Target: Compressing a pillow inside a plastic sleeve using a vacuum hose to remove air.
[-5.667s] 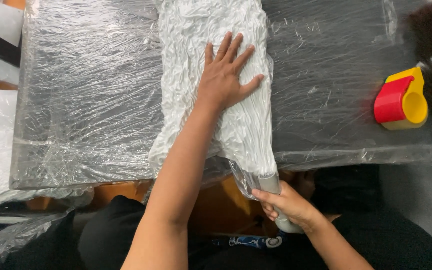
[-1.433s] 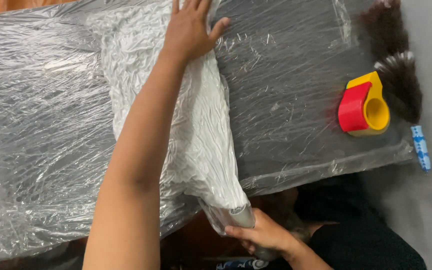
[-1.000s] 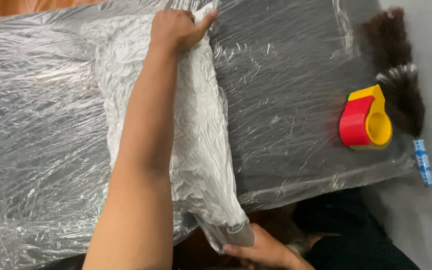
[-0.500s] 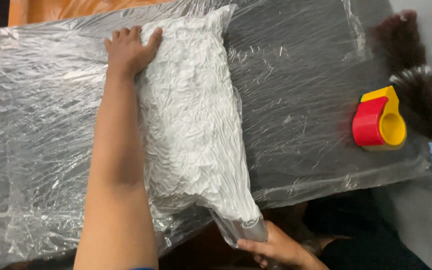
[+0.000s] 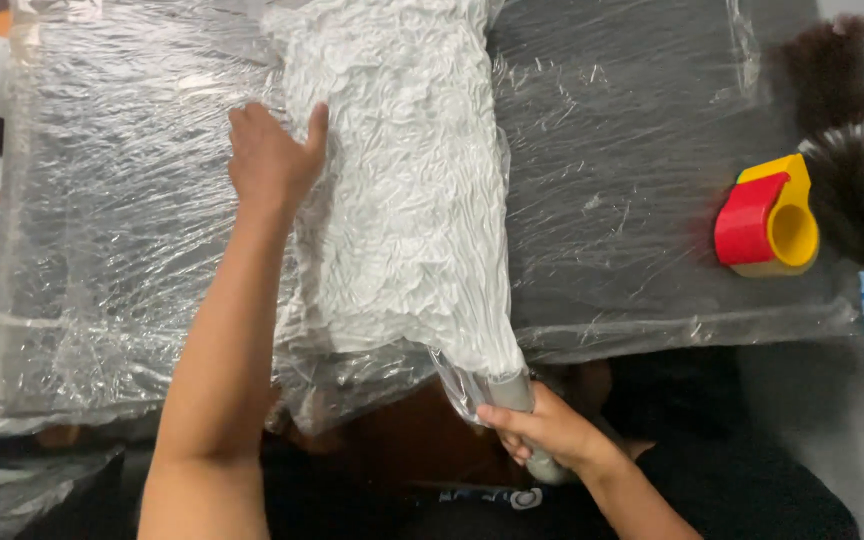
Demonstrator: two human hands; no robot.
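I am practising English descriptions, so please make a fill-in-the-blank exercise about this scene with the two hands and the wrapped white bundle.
1. The left hand presses on the crinkled ____ fabric bundle under clear plastic film.
2. The right hand grips a grey ____ at the bundle's narrow end.
3. The red and ____ tape dispenser lies beside a dark feather duster.

Missing words: white; nozzle; yellow

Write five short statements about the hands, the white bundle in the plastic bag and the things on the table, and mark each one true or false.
1. The left hand lies on the white crinkled bundle. True.
2. The right hand grips the grey nozzle at the bag's near end. True.
3. The red and yellow tape dispenser sits left of the bundle. False: it sits to the right.
4. The feather duster is in the left hand. False: it lies untouched by the dispenser.
5. The bundle is unwrapped. False: clear plastic covers it.
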